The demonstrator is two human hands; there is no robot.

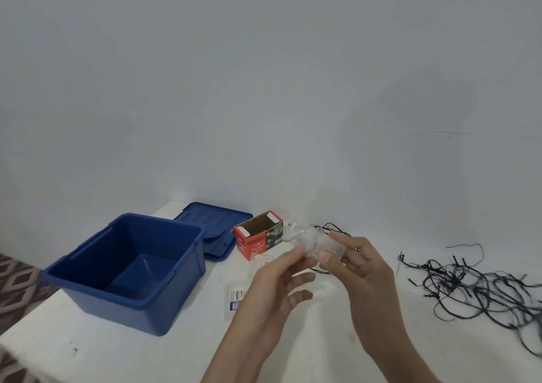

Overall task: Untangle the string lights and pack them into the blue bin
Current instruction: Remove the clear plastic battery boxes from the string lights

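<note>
Pinching a crinkled clear plastic wrapper (308, 243) between thumb and forefinger, the left hand (272, 291) lets its other fingers spread loose. The right hand (362, 268) pinches the wrapper's opposite end above the white desk (88, 353). Thin dark wire loops out behind and below the film, so it is best peeled slowly, easing the strand free rather than tugging knots tighter. The string lights (469, 287) lie as a limp, wiry black tangle on the desk at right, well apart from the blue bin (117, 315), a rigid glossy open tub at left, its lid (214, 221) behind it, beside a red cardboard box (255, 240).
</note>
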